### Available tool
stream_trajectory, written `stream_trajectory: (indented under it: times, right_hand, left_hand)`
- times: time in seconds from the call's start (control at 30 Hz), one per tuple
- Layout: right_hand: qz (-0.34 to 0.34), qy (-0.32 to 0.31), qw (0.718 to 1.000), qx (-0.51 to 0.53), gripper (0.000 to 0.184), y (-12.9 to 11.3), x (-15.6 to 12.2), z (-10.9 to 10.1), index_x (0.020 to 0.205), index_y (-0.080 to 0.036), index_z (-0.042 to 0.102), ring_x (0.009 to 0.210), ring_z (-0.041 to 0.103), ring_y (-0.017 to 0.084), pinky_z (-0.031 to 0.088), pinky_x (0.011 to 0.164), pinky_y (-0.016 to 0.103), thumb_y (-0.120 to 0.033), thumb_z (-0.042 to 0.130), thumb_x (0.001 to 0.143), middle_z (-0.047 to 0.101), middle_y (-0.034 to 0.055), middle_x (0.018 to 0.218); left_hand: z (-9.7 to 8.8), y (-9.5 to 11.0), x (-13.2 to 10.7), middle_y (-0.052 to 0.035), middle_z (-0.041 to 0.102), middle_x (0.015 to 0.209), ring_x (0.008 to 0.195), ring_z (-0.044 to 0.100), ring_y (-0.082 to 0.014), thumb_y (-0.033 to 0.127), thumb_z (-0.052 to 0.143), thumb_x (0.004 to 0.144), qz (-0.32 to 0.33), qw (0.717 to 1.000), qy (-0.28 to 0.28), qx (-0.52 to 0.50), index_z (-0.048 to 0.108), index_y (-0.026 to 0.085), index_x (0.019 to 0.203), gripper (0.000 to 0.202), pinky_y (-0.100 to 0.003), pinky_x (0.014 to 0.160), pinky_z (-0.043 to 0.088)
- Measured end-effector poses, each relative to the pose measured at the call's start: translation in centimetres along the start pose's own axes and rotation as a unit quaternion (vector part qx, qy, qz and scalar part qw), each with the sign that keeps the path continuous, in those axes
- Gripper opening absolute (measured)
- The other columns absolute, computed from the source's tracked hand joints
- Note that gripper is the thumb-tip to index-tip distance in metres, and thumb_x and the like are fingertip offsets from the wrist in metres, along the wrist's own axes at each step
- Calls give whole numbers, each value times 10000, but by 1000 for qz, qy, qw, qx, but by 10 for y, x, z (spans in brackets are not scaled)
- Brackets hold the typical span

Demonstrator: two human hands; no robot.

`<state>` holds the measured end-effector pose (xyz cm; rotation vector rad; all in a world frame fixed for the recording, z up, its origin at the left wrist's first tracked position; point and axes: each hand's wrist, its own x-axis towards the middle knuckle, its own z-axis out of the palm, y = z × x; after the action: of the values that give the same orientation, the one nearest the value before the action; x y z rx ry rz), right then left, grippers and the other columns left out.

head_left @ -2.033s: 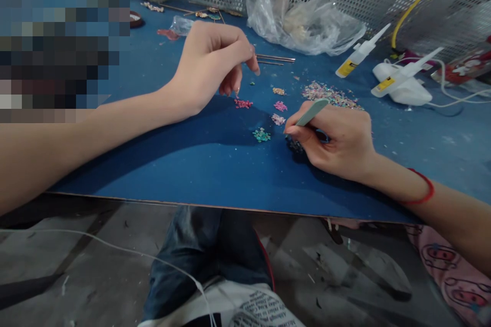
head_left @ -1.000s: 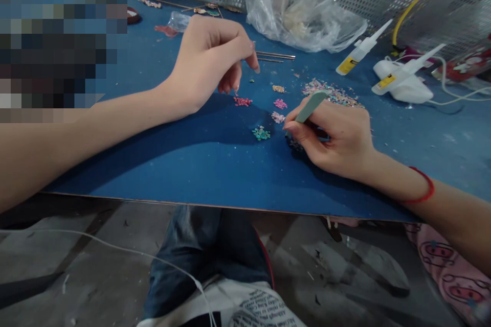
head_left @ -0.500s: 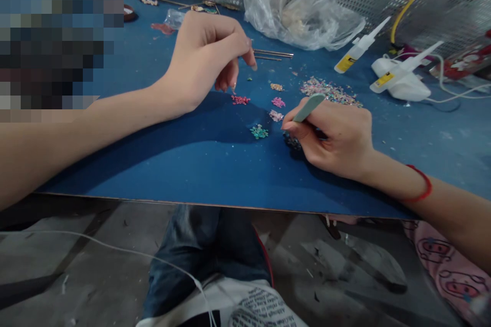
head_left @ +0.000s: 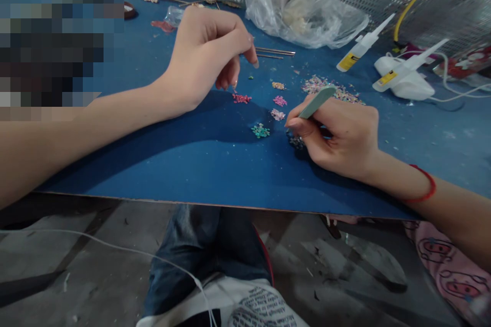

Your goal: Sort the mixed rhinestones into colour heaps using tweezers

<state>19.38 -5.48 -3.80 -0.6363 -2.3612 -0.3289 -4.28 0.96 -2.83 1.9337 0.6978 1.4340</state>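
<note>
Slanting lines of small dark print run over the white shirt (head_left: 233, 294); I can pick out "Although" there, while most of the other words blur. Two nozzled bottles (head_left: 358, 51) carry yellow labels (head_left: 349, 61), their dark marks too tiny for me to read from here.

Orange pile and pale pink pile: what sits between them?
The bright pink pile sits between the orange pile and pale pink pile in the head view.
</note>
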Motion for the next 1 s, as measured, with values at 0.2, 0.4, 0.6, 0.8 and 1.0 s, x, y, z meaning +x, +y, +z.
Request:
stream_trajectory:
  times: [0.2,0.4,0.6,0.8,1.0]
  right_hand:
    - [8,13,1000,-8,151,-2,0,2,884,-157,648,676,682,126,519,645,211,-213,599,1016,712,37,733]
    - [11,14,1000,-16,148,-2,1,3,890,-166,645,682,690,124,531,646,215,-206,584,1019,719,28,756]
    - [29,5,999,-24,188,-2,2,3,851,-184,622,593,613,116,473,564,232,-228,569,1026,628,-11,662]
    - [89,-17,995,31,199,-3,5,1,816,-214,623,453,519,112,396,462,269,-248,586,1009,599,-29,587]
    - [151,-27,986,60,344,-2,3,2,813,-257,662,461,558,140,417,438,287,-448,510,1056,644,-7,613]
  left_hand:
    - [0,4,0,28,552,459,372,463,-64,109,561,870,-11,1000,-3,11,705,122,655,259,-220,387,373]
    - [0,5,0,32,539,455,380,466,-68,106,555,855,-13,1000,-4,21,698,123,656,245,-220,393,374]
    - [2,8,-1,24,543,457,382,464,-73,112,533,851,-29,999,-9,23,688,107,677,233,-218,399,365]
    - [3,5,1,17,529,421,357,454,-103,117,557,787,-19,1000,13,6,671,150,601,221,-259,381,343]
    - [3,2,2,39,530,420,350,451,-80,129,564,795,-9,1000,7,4,670,177,592,234,-229,365,346]
